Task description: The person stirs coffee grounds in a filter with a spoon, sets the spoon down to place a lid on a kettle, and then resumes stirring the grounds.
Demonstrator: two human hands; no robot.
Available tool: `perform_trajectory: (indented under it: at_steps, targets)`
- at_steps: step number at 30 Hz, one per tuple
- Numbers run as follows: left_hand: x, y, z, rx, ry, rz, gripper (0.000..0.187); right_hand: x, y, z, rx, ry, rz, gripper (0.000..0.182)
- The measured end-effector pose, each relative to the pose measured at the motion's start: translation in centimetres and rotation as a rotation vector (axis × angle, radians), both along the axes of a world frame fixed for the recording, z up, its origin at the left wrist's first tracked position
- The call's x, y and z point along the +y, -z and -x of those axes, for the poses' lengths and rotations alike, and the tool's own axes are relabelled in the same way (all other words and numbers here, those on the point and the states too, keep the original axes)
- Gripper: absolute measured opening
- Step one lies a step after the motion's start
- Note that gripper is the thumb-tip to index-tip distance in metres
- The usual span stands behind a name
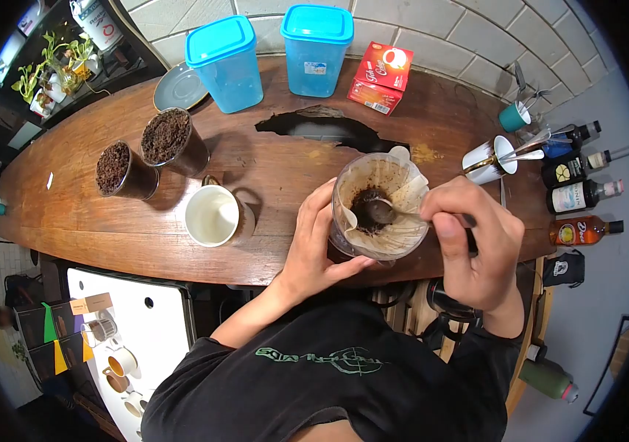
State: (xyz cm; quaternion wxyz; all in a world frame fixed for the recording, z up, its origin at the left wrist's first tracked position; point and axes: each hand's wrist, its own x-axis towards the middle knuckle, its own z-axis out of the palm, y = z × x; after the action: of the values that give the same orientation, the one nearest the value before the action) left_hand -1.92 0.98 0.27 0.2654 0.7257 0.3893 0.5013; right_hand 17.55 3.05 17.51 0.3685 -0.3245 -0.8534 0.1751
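A clear coffee dripper point(338, 210) lined with a paper filter point(406, 195) stands near the front edge of the counter. Dark wet coffee grounds point(366, 210) lie in the filter's bottom and cling to its wall. My left hand point(316, 243) curls round the dripper's left side, thumb at the front. Pinched in my right hand point(476, 236) is a spoon point(383, 211), its bowl down among the grounds. What supports the dripper is mostly hidden. Left of it stands a white mug point(211, 216) with its handle toward the back.
Two glasses of dark grounds point(171, 140) point(117, 166) stand at left. Behind are two blue-lidded containers point(232, 66) point(317, 55), a red box point(380, 77) and a grey plate point(180, 87). A ragged hole point(322, 129) breaks the wooden counter. Bottles point(583, 230) and a utensil mug point(485, 163) stand right.
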Motion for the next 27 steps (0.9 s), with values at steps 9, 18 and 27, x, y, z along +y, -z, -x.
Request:
perform_trajectory:
  at_steps: [9,18,27]
  targets:
    - [0.0,0.0,0.0,0.015,0.004,0.007,0.092,0.0,0.6,0.3,0.125,-0.070,-0.039,0.005]
    - [-0.1,0.0,-0.1,-0.017,-0.002,0.014,0.091,0.3,0.9,0.1,0.163,-0.018,-0.076,0.004]
    - [-0.2,0.2,-0.1,-0.038,0.005,0.041,0.090,0.7,1.0,0.2,0.123,0.033,-0.209,0.003]
